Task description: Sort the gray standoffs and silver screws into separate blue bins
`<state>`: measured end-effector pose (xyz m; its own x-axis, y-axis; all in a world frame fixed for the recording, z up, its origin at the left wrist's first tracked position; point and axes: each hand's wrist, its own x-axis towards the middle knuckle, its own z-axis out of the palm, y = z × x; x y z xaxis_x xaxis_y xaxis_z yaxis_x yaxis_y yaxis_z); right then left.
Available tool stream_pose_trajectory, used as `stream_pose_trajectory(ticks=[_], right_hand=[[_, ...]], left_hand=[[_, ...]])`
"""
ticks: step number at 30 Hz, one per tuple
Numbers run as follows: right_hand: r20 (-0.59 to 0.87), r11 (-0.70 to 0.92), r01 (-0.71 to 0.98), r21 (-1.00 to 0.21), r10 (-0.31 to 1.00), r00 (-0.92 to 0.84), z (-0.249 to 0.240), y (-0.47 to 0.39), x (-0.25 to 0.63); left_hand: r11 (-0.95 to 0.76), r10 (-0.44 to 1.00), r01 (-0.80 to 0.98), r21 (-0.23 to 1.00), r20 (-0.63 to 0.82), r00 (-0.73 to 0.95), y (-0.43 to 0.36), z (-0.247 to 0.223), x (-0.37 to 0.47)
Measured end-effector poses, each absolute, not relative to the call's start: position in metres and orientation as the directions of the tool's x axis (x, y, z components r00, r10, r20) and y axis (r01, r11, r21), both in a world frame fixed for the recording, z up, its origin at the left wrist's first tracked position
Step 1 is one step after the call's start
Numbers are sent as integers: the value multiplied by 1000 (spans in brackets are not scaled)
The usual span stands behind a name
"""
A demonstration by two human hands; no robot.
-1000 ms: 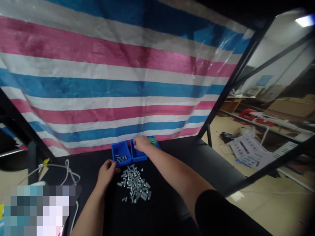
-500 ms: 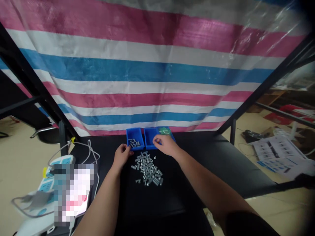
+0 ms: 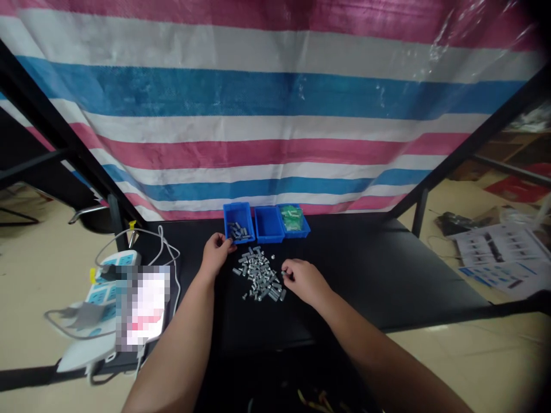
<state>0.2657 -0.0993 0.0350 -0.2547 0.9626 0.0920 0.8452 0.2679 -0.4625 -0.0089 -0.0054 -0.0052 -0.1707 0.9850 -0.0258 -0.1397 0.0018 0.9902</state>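
A loose pile of small silvery metal screws and grey cylindrical pieces [image 3: 260, 275] lies on the black table. Behind it stands a blue bin [image 3: 238, 210] with several grey pieces inside. At this bin's front left corner is my left hand [image 3: 216, 252], fingers curled; whether they grip the rim or a small piece is hidden. My right hand [image 3: 305, 279] is at the pile's right edge, thumb and fingers pinched together. Something small and dark shows at its fingertips, too small to name. A middle blue bin [image 3: 269, 221] shows a bare floor.
A third blue bin [image 3: 303, 232] holds a green packet [image 3: 293, 218]. To the left lie a power strip [image 3: 103, 292], cables and a phone with a blurred screen [image 3: 148, 304]. A striped sheet [image 3: 275, 126] hangs behind the table [image 3: 370, 275]. Printed papers [image 3: 495, 252] lie at the right.
My right hand has moved from over the middle bin back down to the right edge of the pile. My left hand stays by the left bin. The view has tilted downward.
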Motion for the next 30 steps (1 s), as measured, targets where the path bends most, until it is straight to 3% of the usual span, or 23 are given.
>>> stream_pose_trajectory(ticks=[2,4,7,10,14,16,19,25,30], right_hand=[[94,240,887,-394,971,-221,35,-95,271],[79,259,873,-412,965,-249,37,-93,279],[50,317,733,-601,931,-362,44,-90,287],[20,277,567,-776,909,-416,55,-78,279],[-32,173,404,-898,891,-454,72,-41,238],[24,133,296,-946,938,-346,77,-20,215],[79,143,304,-942,974,-213,77,1,197],[157,229,527,-818,971,-178,68,-19,215],[70,222,641,-735,965,-254,68,-64,244]], left_hand=[[3,985,-146,989,-28,-170,-6,-6,-8],[-3,984,-162,987,-26,-176,-7,-6,-7],[-8,981,-140,990,-20,-195,-7,-7,-5],[0,980,-104,995,-21,-199,-7,-6,-5],[12,980,-75,997,-26,-196,-8,-5,-6],[11,980,-63,998,-23,-197,-8,-5,-6],[10,982,-67,998,-22,-190,-6,-5,-7],[33,982,-37,999,-40,-185,-7,0,-7],[29,980,-39,999,-37,-198,-8,0,-7]])
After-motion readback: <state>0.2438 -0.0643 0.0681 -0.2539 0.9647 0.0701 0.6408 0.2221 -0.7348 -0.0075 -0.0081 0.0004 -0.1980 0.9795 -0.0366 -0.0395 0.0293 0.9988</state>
